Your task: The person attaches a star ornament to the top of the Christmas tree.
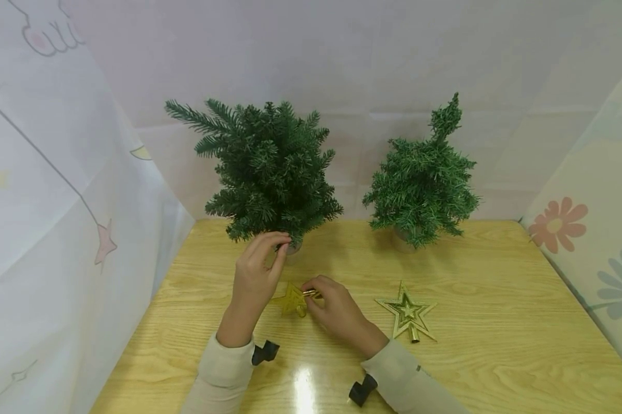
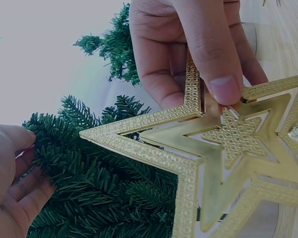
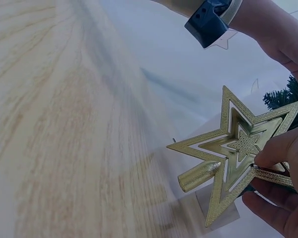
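Note:
My left hand (image 1: 256, 267) is at the lower front of the left artificial Christmas tree (image 1: 271, 167). In the left wrist view its thumb and fingers pinch a green branch tip (image 2: 47, 136). My right hand (image 1: 336, 305) holds a gold star tree topper (image 3: 246, 144) above the table, just in front of the same tree. The right thumb lies on the star's face and the fingers are behind it. Its tubular base (image 3: 198, 174) points away from the hand in the right wrist view. A second gold star topper (image 1: 407, 311) lies on the table to the right.
Another small green tree (image 1: 424, 184) stands at the back right, its top leaning right, in a pot (image 1: 403, 240). The wooden table (image 1: 497, 322) is bordered by printed cloth (image 1: 580, 276) on the sides and a plain cloth behind the trees.

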Tool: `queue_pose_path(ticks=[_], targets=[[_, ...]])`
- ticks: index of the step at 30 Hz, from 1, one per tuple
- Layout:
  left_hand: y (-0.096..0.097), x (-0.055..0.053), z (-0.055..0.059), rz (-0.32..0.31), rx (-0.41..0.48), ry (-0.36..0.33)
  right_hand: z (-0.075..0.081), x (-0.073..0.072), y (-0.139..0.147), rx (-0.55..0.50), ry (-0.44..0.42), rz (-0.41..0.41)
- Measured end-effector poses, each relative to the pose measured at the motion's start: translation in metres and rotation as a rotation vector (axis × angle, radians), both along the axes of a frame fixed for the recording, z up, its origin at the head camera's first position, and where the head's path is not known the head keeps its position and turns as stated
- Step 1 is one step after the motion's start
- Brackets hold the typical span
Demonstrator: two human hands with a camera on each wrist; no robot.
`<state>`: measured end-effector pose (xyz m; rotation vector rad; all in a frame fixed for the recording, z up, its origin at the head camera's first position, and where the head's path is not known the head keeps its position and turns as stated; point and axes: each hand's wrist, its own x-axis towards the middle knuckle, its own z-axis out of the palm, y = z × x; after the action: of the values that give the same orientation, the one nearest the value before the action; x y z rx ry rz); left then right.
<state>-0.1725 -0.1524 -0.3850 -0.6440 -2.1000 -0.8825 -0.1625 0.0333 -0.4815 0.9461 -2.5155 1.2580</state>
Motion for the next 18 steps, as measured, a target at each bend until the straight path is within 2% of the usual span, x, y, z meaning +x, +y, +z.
queue_pose_path(ticks=[7,18], targets=[[0.000,0.000,0.000,-0.002,-0.003,0.000,0.008,0.002,0.003,-0.049,-0.045,0.030],[0.000,-0.001,-0.001,-0.003,-0.005,-0.001,0.018,0.004,0.005,-0.073,-0.053,0.030]])
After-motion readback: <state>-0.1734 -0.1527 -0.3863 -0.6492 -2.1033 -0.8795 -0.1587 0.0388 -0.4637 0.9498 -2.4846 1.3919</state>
